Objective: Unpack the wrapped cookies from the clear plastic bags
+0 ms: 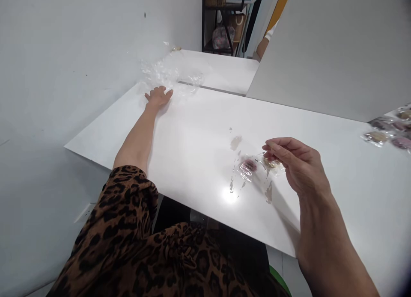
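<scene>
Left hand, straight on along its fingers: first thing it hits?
Crumpled clear plastic, lying just beyond the fingers of the left hand. They may be touching its near edge; the film is see-through, so the exact gap is hard to judge.

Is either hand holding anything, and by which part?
Left hand, open at the clear plastic, shows no grip. Whether the right hand, over wrapped packets, holds anything cannot be told.

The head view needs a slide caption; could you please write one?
Left hand by crumpled clear plastic, right hand by small clear packets on a white table.
</scene>
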`<action>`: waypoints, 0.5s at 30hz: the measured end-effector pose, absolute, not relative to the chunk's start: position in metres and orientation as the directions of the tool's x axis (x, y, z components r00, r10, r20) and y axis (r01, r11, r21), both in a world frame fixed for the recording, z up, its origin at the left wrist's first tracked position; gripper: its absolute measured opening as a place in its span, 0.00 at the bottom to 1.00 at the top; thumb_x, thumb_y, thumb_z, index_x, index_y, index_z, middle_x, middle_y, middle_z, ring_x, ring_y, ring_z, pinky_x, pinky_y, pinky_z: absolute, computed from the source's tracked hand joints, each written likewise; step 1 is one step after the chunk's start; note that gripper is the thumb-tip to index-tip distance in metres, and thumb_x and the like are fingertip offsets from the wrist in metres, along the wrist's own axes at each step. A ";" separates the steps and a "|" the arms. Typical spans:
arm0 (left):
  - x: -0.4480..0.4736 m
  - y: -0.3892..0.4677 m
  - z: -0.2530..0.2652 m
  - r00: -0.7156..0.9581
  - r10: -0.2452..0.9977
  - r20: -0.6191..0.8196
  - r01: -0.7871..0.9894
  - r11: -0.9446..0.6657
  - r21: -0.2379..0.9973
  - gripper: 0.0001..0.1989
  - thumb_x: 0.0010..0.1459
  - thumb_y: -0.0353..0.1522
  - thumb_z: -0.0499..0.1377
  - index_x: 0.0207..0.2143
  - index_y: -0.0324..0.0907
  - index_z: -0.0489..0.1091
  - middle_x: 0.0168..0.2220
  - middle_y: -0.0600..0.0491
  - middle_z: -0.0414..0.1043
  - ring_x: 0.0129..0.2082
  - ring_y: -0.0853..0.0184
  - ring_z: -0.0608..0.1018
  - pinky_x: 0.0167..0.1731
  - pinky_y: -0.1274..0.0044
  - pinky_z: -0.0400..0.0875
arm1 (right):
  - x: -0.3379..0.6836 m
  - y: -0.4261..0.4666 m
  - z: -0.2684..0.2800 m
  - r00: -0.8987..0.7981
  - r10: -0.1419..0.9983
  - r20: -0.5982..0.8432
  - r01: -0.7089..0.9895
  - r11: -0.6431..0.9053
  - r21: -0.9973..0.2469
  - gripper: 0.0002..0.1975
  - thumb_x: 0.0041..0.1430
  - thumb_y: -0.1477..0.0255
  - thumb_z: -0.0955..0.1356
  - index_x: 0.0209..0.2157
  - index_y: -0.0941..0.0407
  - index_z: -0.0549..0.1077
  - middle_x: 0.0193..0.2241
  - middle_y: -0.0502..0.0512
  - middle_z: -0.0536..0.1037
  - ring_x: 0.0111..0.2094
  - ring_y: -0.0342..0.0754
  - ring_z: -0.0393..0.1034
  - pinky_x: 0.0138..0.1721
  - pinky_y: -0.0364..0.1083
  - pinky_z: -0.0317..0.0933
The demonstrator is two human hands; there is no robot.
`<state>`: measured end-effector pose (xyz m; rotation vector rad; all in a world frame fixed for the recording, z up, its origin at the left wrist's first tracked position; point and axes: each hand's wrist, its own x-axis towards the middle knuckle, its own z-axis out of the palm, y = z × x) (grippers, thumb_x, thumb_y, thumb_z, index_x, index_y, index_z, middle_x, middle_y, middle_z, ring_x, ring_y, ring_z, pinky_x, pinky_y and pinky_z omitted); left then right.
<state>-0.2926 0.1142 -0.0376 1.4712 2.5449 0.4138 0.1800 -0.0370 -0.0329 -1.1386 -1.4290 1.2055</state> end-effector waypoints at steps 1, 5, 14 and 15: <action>-0.289 0.108 -0.034 -0.507 0.862 0.021 0.818 0.473 0.326 0.35 0.67 0.50 0.47 0.68 0.42 0.66 0.71 0.38 0.60 0.72 0.43 0.60 0.72 0.51 0.43 | 0.180 -0.036 -0.034 -0.148 0.986 0.079 0.073 0.091 -0.993 0.09 0.57 0.60 0.77 0.36 0.49 0.83 0.34 0.54 0.82 0.30 0.48 0.75 0.33 0.51 0.72; -0.256 0.078 -0.021 -0.508 0.841 0.187 0.834 0.427 0.349 0.27 0.69 0.46 0.48 0.57 0.42 0.75 0.66 0.37 0.65 0.69 0.43 0.61 0.69 0.53 0.50 | 0.180 -0.031 -0.034 -0.107 0.991 0.080 0.023 0.082 -0.996 0.10 0.53 0.62 0.78 0.34 0.52 0.82 0.32 0.54 0.81 0.29 0.46 0.74 0.31 0.48 0.70; -0.092 -0.007 -0.020 0.056 0.997 0.044 0.933 -0.068 0.354 0.19 0.68 0.43 0.55 0.46 0.42 0.80 0.50 0.44 0.78 0.56 0.51 0.74 0.61 0.60 0.65 | 0.180 -0.020 -0.034 -0.043 0.997 0.071 0.005 0.071 -0.997 0.09 0.49 0.67 0.77 0.30 0.56 0.78 0.28 0.53 0.79 0.26 0.41 0.70 0.28 0.44 0.64; -0.075 -0.017 -0.022 0.135 0.991 0.003 0.922 -0.127 0.365 0.20 0.68 0.45 0.55 0.46 0.42 0.80 0.50 0.44 0.78 0.55 0.52 0.74 0.60 0.61 0.66 | 0.180 -0.018 -0.036 -0.036 0.997 0.068 0.006 0.068 -0.998 0.09 0.48 0.68 0.76 0.30 0.57 0.78 0.28 0.53 0.79 0.25 0.41 0.69 0.28 0.43 0.63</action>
